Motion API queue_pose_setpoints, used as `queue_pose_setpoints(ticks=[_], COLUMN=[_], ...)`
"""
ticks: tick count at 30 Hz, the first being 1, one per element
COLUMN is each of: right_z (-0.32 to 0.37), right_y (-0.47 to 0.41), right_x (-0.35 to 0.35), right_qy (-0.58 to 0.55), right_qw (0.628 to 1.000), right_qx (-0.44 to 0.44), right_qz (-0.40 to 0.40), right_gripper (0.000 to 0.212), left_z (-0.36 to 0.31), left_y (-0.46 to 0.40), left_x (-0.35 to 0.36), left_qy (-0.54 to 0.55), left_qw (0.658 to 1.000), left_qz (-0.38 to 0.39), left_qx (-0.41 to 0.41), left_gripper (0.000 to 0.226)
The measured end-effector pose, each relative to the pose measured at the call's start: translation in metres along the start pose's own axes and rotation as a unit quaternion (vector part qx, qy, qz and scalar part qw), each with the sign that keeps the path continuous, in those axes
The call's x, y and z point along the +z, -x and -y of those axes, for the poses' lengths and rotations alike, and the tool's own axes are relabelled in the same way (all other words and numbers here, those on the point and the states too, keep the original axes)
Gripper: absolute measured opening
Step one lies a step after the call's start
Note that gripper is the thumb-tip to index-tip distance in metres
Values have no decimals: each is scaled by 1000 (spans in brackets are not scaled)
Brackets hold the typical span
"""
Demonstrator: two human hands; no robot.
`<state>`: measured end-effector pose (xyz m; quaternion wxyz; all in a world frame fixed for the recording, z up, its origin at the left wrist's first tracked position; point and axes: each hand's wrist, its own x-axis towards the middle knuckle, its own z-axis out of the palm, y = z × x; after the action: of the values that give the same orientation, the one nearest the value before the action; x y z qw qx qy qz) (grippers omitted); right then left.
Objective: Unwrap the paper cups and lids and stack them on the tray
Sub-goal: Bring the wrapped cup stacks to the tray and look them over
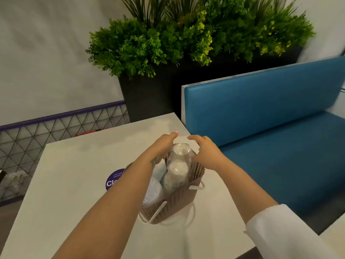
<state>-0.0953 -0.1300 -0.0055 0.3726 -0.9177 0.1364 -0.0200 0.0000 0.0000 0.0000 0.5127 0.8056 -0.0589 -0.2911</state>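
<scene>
at the far left of the frame the wire fence [56,131] runs beside the white counter [74,193], and a round purple sticker [113,181] sits on the counter just left of the basket.

your left hand [164,146] reaches over the far left rim of the ribbed brown basket [177,204], fingers loose and spread; its grip is released, though the fingertips lie close against the plastic and i cannot tell if they touch. no tray shows anywhere in the frame.

the wrapped cups [176,176] stand upright in the middle of the basket, still sealed in clear plastic, with a second wrapped stack [180,151] behind them near the top and a wrapped bundle of lids [152,193] leaning at the lower left, partly hidden by your forearm.

your right hand [205,152] hovers at the far right rim, fingers curled and parted, holding nothing.

what could go wrong, as i judge it: the basket sits close to the right edge of the counter, beside the blue bench [270,128], so a sideways tug on a stack could tip or slide it off. the slick wrap may slip in your grip, and lifting one stack could drag its neighbour out, since they are packed tight together.
</scene>
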Motion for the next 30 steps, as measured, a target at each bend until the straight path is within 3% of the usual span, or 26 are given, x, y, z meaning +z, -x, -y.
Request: queue_pose_setpoints(ticks=[5, 10, 15, 18, 24, 30], right_z=[7, 9, 8, 9, 7, 19], right_y=[-16, -29, -35, -36, -35, -32], right_x=[17, 26, 31, 34, 27, 10], right_qy=[81, 178, 142, 146, 134, 138], right_qw=[994, 977, 980, 980, 984, 985], right_qx=[-62, -91, -97, -91, -75, -75], right_qz=[50, 77, 98, 97, 88, 67], right_gripper=[73, 68, 57, 63, 56, 66], left_z=[3, 11, 18, 22, 32, 35], left_y=[-2, -5, 6, 9, 9, 4], left_x=[5, 2, -11, -14, -19, -25], left_qy=[11, 8, -86, -151, -177, -153], left_qw=[999, 1000, 993, 981, 977, 982], left_qz=[-7, -24, 72, 115, 111, 109], left_qx=[-31, -12, 25, 37, 39, 11], left_gripper=[66, 60, 93, 94, 80, 118])
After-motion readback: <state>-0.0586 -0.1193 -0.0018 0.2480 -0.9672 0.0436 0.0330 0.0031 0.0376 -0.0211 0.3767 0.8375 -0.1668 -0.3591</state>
